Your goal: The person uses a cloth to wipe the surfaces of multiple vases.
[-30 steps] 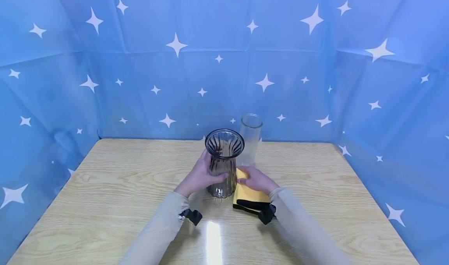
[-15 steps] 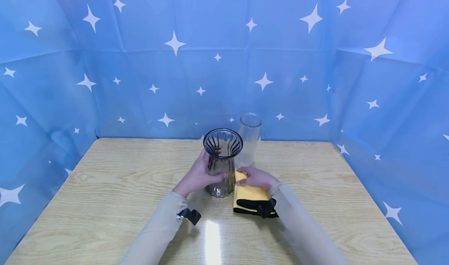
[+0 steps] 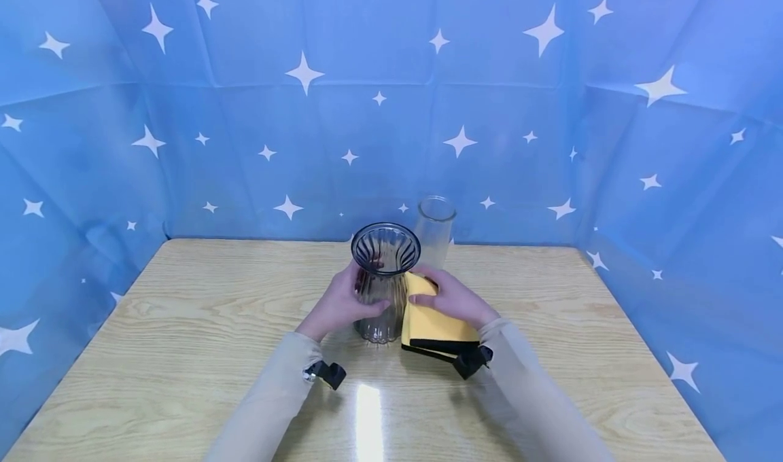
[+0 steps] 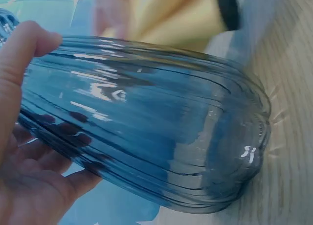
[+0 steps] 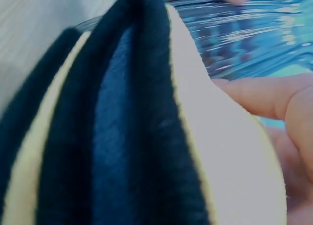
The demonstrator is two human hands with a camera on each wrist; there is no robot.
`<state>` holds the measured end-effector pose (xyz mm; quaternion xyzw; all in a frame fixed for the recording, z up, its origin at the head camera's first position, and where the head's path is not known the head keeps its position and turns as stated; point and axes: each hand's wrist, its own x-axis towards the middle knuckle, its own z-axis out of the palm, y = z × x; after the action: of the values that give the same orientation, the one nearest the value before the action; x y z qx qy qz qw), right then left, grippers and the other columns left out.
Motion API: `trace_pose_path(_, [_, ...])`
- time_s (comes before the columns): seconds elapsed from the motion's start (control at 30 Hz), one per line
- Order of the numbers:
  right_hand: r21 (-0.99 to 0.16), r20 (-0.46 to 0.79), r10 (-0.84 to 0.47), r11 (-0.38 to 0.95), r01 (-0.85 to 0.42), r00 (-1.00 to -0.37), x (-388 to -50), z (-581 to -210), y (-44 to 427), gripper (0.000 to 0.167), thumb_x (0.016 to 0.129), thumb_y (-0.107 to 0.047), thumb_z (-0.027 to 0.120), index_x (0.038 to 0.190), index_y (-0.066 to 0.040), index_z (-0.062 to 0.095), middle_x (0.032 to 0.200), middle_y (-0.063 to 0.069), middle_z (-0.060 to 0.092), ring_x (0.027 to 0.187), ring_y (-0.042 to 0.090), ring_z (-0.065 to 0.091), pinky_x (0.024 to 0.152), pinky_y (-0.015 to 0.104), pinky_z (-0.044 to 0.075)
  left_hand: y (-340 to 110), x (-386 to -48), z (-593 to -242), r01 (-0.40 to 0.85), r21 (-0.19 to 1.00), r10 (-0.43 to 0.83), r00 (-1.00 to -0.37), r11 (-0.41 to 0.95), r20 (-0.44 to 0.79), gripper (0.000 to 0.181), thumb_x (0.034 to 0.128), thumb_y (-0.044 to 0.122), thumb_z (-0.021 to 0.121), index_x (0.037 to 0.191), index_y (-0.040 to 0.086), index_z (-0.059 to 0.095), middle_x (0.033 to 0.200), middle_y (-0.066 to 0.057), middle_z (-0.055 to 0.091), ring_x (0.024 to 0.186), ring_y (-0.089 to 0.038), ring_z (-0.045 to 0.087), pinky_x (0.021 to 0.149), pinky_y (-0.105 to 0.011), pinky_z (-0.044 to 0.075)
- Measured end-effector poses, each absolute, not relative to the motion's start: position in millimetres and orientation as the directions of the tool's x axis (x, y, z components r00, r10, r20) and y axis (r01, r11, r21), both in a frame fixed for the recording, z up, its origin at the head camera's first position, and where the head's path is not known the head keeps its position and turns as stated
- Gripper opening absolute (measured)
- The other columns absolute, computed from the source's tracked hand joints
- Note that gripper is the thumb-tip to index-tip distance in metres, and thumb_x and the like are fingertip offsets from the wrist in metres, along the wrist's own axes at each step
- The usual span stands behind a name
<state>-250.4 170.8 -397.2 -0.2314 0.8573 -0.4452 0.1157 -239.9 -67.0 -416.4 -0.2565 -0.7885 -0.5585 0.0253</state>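
Note:
A dark, ribbed glass vase [image 3: 380, 312] with a flared rim stands upright on the table, its foot on the wood. The left hand [image 3: 341, 304] grips it from the left, thumb in front and fingers behind, as the left wrist view shows on the vase [image 4: 146, 122]. On the vase's right side, the right hand [image 3: 451, 297] holds a folded yellow cloth [image 3: 431, 323] with black edges, thumb on the front. The cloth lies against the glass. In the right wrist view the folds of the cloth [image 5: 230, 137] cover much of the picture.
Behind the right hand stands a tall clear glass cylinder [image 3: 434, 234], close to the vase. The wooden table [image 3: 183, 326] meets a blue curtain [image 3: 367, 129] with white stars at the back and both sides.
The right hand has moved the cloth a little up along the vase's right side. The left hand keeps its grip on the vase, and the head view has shifted slightly.

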Motion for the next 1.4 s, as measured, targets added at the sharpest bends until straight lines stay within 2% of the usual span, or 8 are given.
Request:
trace_pose_path(0.17, [-0.840, 0.091, -0.472, 0.436, -0.322, -0.877, -248.6, -378.9, 168.7, 0.060, 0.088, -0.019, 0.070, 0.143, -0.011, 0.045, 0.144, 0.008, 0.045, 0.134, 0.031, 0.036, 0.109, 0.055, 0.028, -67.2, -238.7, -418.5, 0.440, 0.863, 0.354, -0.870, 0.249, 0.342, 0.077, 0.0703, 0.008, 0.084, 0.135, 0.016, 0.043, 0.126, -0.006, 0.060, 0.116, -0.022, 0.055, 0.100, -0.042, 0.044])
trace_pose_path(0.23, [-0.855, 0.101, -0.454, 0.415, -0.310, -0.885, -248.2, -373.6, 168.0, 0.059, 0.088, -0.020, 0.071, 0.142, -0.011, 0.047, 0.140, 0.009, 0.050, 0.128, 0.030, 0.044, 0.105, 0.052, 0.035, -67.0, -239.3, -419.1, 0.450, 0.859, 0.353, -0.866, 0.243, 0.354, 0.077, 0.0699, 0.007, 0.084, 0.135, 0.015, 0.043, 0.125, -0.008, 0.060, 0.116, -0.024, 0.056, 0.100, -0.043, 0.044])
trace_pose_path(0.4, [-0.928, 0.094, -0.409, 0.295, -0.229, -0.908, -249.6, -363.0, 167.0, 0.059, 0.090, -0.015, 0.068, 0.144, -0.009, 0.044, 0.121, 0.017, 0.059, 0.096, 0.027, 0.061, 0.080, 0.041, 0.054, -67.2, -240.4, -419.9, 0.451, 0.860, 0.357, -0.864, 0.239, 0.355, 0.078, 0.0697, 0.007, 0.083, 0.135, 0.013, 0.042, 0.124, -0.011, 0.060, 0.114, -0.026, 0.057, 0.099, -0.043, 0.045])
trace_pose_path(0.57, [-0.964, 0.129, -0.400, 0.163, -0.209, -0.907, -252.7, -353.8, 166.0, 0.055, 0.093, -0.010, 0.063, 0.145, -0.011, 0.043, 0.113, 0.019, 0.062, 0.081, 0.025, 0.066, 0.067, 0.037, 0.058, -67.8, -238.3, -420.8, 0.421, 0.877, 0.343, -0.879, 0.232, 0.331, 0.074, 0.0697, 0.003, 0.080, 0.133, 0.008, 0.043, 0.121, -0.014, 0.061, 0.110, -0.028, 0.058, 0.094, -0.041, 0.049])
trace_pose_path(0.73, [-0.963, 0.114, -0.411, 0.178, -0.203, -0.904, -255.3, -352.9, 168.2, 0.054, 0.093, -0.010, 0.064, 0.144, -0.009, 0.045, 0.110, 0.018, 0.063, 0.079, 0.023, 0.065, 0.066, 0.036, 0.058, -66.3, -235.9, -415.3, 0.382, 0.904, 0.364, -0.883, 0.191, 0.297, 0.076, 0.0719, 0.001, 0.077, 0.137, 0.006, 0.040, 0.125, -0.017, 0.056, 0.108, -0.030, 0.057, 0.088, -0.039, 0.052])
trace_pose_path(0.97, [-0.951, 0.078, -0.442, 0.237, -0.200, -0.894, -253.0, -362.3, 168.7, 0.047, 0.092, -0.011, 0.065, 0.137, -0.005, 0.052, 0.102, 0.015, 0.063, 0.076, 0.024, 0.063, 0.064, 0.036, 0.057, -67.0, -239.3, -421.5, 0.371, 0.911, 0.358, -0.887, 0.179, 0.291, 0.086, 0.0717, 0.003, 0.080, 0.145, 0.013, 0.038, 0.136, -0.017, 0.035, 0.123, -0.035, 0.041, 0.097, -0.053, 0.043])
trace_pose_path(1.13, [-0.914, 0.084, -0.475, 0.314, -0.258, -0.876, -252.6, -369.1, 168.5, 0.042, 0.093, -0.015, 0.065, 0.133, -0.007, 0.055, 0.097, 0.012, 0.061, 0.074, 0.023, 0.058, 0.061, 0.033, 0.052, -69.2, -238.0, -422.1, 0.368, 0.909, 0.355, -0.890, 0.194, 0.285, 0.084, 0.0724, 0.006, 0.080, 0.146, 0.013, 0.039, 0.134, -0.019, 0.034, 0.126, -0.036, 0.037, 0.102, -0.056, 0.037])
trace_pose_path(1.4, [-0.884, 0.031, -0.460, 0.402, -0.240, -0.887, -252.1, -392.6, 172.2, 0.055, 0.092, -0.019, 0.067, 0.141, -0.005, 0.048, 0.123, 0.017, 0.059, 0.089, 0.024, 0.058, 0.078, 0.035, 0.050, -68.8, -237.4, -419.6, 0.408, 0.877, 0.369, -0.879, 0.253, 0.303, 0.085, 0.0710, 0.010, 0.080, 0.145, 0.010, 0.038, 0.135, -0.017, 0.038, 0.126, -0.033, 0.039, 0.104, -0.054, 0.036])
